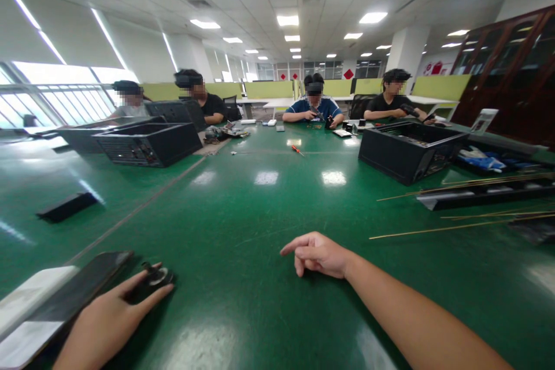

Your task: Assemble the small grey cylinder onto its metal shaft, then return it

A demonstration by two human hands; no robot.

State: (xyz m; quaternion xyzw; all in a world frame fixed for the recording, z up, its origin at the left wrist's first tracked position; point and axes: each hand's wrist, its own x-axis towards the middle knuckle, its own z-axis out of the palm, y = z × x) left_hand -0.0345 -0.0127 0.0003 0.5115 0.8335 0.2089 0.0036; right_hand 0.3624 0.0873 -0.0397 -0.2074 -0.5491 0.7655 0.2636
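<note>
My left hand (113, 313), low on the left, has its thumb and forefinger around a small dark round part (159, 276) with a pale ring in its middle. The kind of part cannot be made out. Beside that hand lie a long dark flat panel (82, 289) and a white, round-cornered flat piece (37, 295). My right hand (319, 255) is over the green table (243, 231), nearer the middle. Its forefinger points left, the other fingers are loosely bent, and I see nothing held in it.
Black computer cases (151, 141) stand at the left and right (390, 153). A red-handled screwdriver (296, 150) lies mid-table. Thin yellowish rods (416, 232) and a dark metal channel (468, 193) lie right; a black strip (68, 207) lies left. Several people sit across the table.
</note>
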